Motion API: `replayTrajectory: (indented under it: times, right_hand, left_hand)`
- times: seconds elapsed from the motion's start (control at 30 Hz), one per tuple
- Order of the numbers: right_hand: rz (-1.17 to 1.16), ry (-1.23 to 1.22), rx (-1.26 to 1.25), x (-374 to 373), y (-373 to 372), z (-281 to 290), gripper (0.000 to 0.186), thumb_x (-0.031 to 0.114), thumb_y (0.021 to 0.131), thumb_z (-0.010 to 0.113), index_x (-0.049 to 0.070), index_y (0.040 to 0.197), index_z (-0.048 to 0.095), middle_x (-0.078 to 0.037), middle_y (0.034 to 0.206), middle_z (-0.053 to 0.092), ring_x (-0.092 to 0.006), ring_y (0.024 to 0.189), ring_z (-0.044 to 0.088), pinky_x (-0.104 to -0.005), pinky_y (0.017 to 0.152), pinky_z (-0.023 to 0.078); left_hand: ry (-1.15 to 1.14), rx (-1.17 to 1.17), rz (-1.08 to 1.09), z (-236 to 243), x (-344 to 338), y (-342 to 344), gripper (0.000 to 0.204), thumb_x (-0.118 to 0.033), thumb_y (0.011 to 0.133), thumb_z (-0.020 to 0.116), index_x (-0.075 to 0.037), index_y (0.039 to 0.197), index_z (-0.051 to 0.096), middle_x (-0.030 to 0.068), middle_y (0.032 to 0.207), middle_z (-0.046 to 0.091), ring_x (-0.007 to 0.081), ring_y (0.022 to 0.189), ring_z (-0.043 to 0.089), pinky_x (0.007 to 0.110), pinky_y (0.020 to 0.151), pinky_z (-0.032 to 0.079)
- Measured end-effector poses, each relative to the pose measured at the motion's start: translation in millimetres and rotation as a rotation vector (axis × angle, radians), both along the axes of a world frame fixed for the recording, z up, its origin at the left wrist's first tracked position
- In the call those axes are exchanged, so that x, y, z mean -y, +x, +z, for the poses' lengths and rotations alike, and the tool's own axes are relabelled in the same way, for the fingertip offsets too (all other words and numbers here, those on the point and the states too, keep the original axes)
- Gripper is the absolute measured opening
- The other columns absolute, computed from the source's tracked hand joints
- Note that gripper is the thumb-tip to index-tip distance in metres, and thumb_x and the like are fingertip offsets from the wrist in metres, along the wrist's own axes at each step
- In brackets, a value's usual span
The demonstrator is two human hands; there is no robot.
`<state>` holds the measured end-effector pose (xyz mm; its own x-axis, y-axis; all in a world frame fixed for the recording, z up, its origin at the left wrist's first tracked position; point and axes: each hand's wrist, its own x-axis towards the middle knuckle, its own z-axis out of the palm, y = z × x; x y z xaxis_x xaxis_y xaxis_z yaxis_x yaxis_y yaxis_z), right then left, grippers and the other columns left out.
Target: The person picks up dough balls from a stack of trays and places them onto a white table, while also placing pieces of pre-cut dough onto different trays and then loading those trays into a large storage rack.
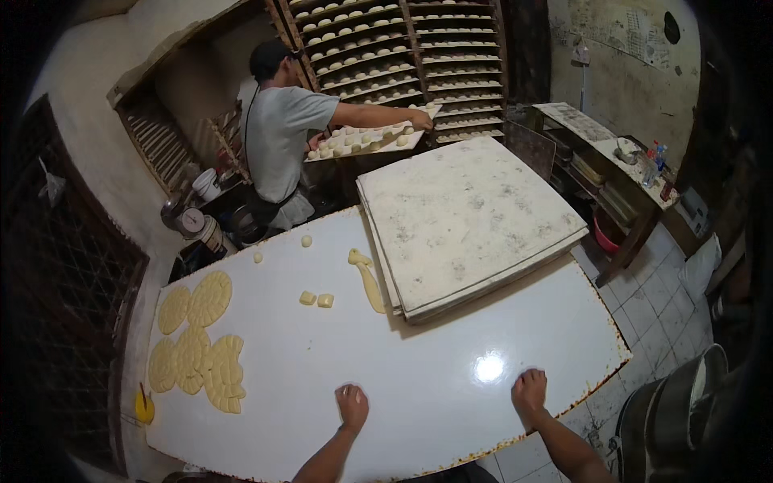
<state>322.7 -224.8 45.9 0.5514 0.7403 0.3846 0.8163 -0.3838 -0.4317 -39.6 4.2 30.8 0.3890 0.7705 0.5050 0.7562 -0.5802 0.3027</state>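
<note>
on tbl [451, 402]: 5 flat dough pcs [211, 299] at l, 2 dough chunks [324, 300] nr mid, dough strip [371, 288] just l of board stack [475, 217]; tray rack [415, 56] behind tbl.

Near: tabletop [435, 386] open between left hand [352, 406] and right hand [530, 392] | left: flat dough [192, 354] blocks | far right: board stack [475, 217] blocks | middle: two dough pieces [325, 300], lane open on their left

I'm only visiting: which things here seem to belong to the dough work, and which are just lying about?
Dough work, it seems:
- table, under left hand and right hand
- dough discs
- dough strip
- dough pieces
- boards

Probably just lying about:
- bottles
- red basin
- white bucket
</note>
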Motion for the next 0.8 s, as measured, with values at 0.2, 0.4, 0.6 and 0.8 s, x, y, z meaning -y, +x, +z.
replayTrajectory:
  times: [0.2,0.4,0.6,0.8]
  right_hand:
    - [0.170,0.093,-0.148,18.1,-77.0,8.8,0.003,-0.001,0.074,0.056,0.000,0.072,0.055,-0.018,0.079,0.056,-0.0360,0.084,0.051,-0.0425,0.078,0.042]
    - [-0.307,0.306,-0.190,-11.5,-46.4,7.7,0.002,-0.002,0.075,0.057,-0.001,0.076,0.056,-0.018,0.088,0.055,-0.0334,0.089,0.051,-0.0389,0.079,0.043]
    - [0.150,-0.003,-0.037,68.5,-79.4,-9.7,0.009,0.004,0.070,0.063,-0.001,0.075,0.057,-0.017,0.079,0.058,-0.0344,0.081,0.055,-0.0446,0.076,0.044]
    - [-0.193,0.207,-0.187,1.9,-104.1,-11.4,0.003,0.000,0.073,0.057,-0.001,0.075,0.055,-0.017,0.078,0.056,-0.0346,0.082,0.053,-0.0440,0.080,0.041]
  left_hand:
    - [-0.202,0.022,-0.284,-12.9,62.5,-8.0,0.009,-0.009,0.077,0.063,-0.002,0.083,0.061,0.0158,0.087,0.061,0.0322,0.087,0.055,0.042,0.081,0.044]
    - [-0.223,0.237,-0.008,-15.2,6.5,6.3,0.005,-0.003,0.078,0.058,-0.002,0.082,0.061,0.0142,0.089,0.062,0.0319,0.089,0.055,0.042,0.080,0.045]
    - [-0.168,-0.324,-0.420,2.8,48.9,-69.7,0.007,-0.004,0.079,0.057,0.002,0.075,0.059,0.0141,0.081,0.061,0.0305,0.084,0.057,0.041,0.079,0.044]
    - [-0.299,0.234,-0.122,-4.0,45.7,-1.4,0.003,-0.006,0.078,0.061,-0.003,0.079,0.062,0.0135,0.086,0.062,0.0315,0.088,0.055,0.041,0.081,0.044]
